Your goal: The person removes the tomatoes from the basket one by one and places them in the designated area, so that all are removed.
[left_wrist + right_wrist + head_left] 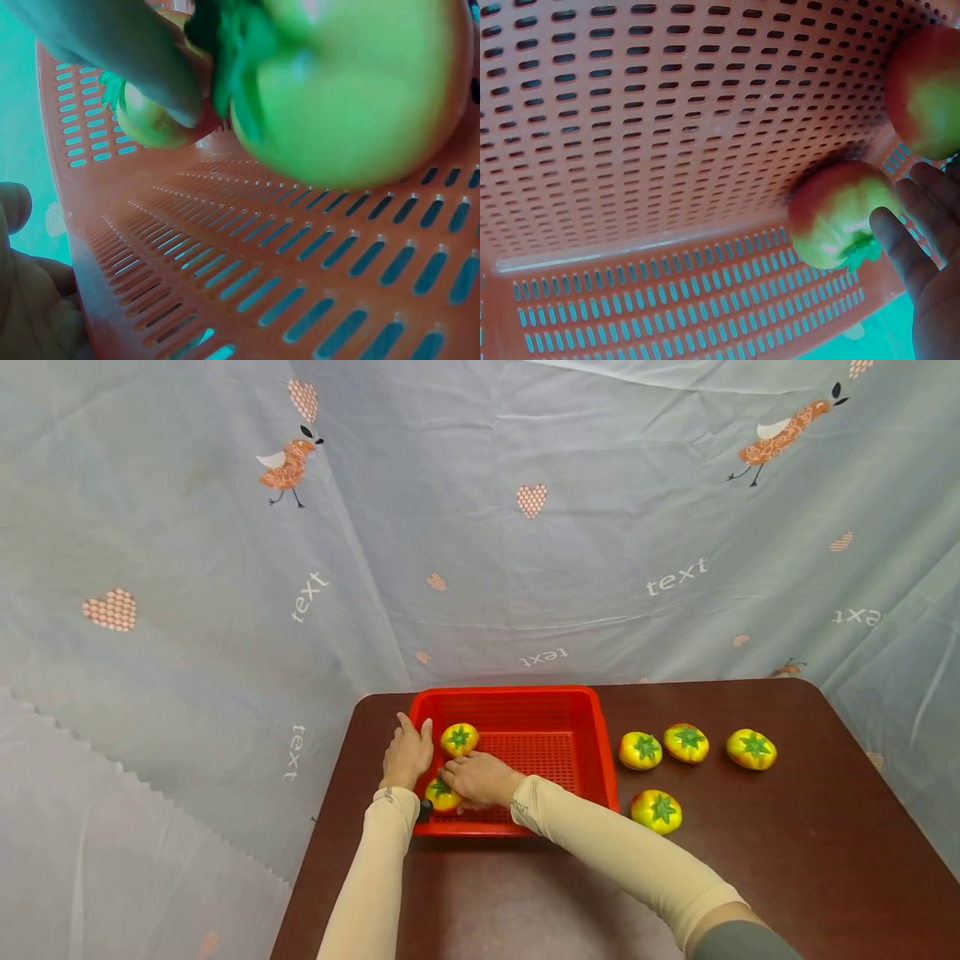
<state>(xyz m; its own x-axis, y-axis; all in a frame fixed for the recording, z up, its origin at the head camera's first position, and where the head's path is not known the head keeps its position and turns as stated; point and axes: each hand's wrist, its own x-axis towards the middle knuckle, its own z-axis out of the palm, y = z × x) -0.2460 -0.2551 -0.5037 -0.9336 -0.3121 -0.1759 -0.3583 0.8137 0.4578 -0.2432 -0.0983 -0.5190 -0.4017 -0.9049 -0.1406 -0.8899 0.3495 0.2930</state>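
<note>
A red plastic basket (pixel 525 693) holds two yellow-red tomatoes with green leafy tops. One tomato (pixel 459 740) lies toward the back left, and the other tomato (pixel 441 796) is at the front left corner. My right hand (pixel 480 778) reaches in over the front tomato, fingertips right beside it. In the right wrist view its fingers (pixel 900 240) are extended and spread near both tomatoes. Along the left rim lies my left hand (pixel 407 752), fingers pointing away and thumb apart. The left wrist view has part of that hand outside the basket wall, with the front tomato (pixel 360 97) looming close.
Right of the basket, several more tomatoes sit on the dark brown table (pixel 810 827): one tomato (pixel 656 812) near the front, another tomato (pixel 640 751) close to the basket wall. A printed grey curtain (pixel 480 568) hangs behind the table and along its left side.
</note>
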